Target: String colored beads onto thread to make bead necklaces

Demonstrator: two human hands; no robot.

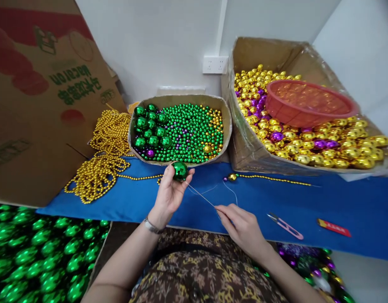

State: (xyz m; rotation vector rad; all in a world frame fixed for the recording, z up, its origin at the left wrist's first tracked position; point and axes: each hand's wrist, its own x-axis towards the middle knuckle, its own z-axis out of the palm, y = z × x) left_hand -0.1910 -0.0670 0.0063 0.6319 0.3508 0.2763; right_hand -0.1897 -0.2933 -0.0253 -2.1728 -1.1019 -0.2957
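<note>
My left hand (171, 189) grips a large shiny green bead (180, 171) between thumb and fingers, just in front of the bead box. A long thin needle (200, 195) runs from the bead's lower right side to my right hand (239, 225), whose thumb and fingertips pinch its other end. Fine thread (234, 191) curls across the blue cloth (194, 214) near both hands. Behind the left hand, a shallow cardboard box (180, 99) holds green, purple and gold beads. A string of gold beads (272, 179), with a larger gold bead at its left end, lies beyond my right hand.
Pink thread snips (286, 227) and a red-wrapped strip (334, 227) lie at right. Piled gold bead strings (102, 172) sit left beside a tall carton (55, 105). A big box (231, 139) holds gold and purple beads under a red basket (310, 105). Green balls (45, 252) fill the lower left.
</note>
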